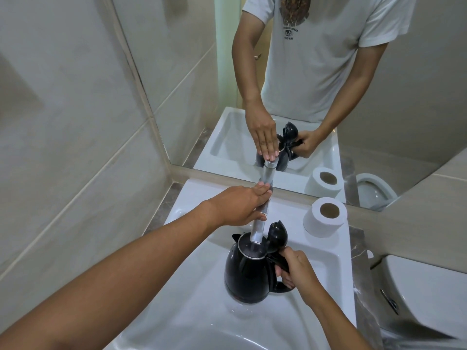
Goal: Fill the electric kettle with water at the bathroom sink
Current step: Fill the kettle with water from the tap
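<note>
Step in hand looks like the fill itself: kettle sits under the spout w/ lid up, and a faint stream seems to drop into the mouth, though it's too thin to be sure. Going left to right: left hand (235,207) comes in from 8 o'clock, forearm stretched long across the basin, palm down, fingers flat and together on top of the tap (262,213) lever near the mirror (328,72) edge; resting or pressing, not a wrapped grip. Tap spout slopes down toward 6 o'clock and ends right over the opening. Electric kettle (246,272) is black, upright, standing in the sink (192,311) bowl about centre, spout at 10 o'clock, lid (277,234) hinged open at 1 o'clock. Right hand (299,274) enters from 5 o'clock, wrist bent, fingers curled tight round the handle (280,266), steadying it. Hands are well apart. Toilet-paper roll (324,215) stands on the ledge at 2 o'clock of the kettle, clear of it. Next move, I'd judge: watch the level, then push the lever shut w/ left, keep kettle level, close lid, lift out. Water level inside can't be read.
</note>
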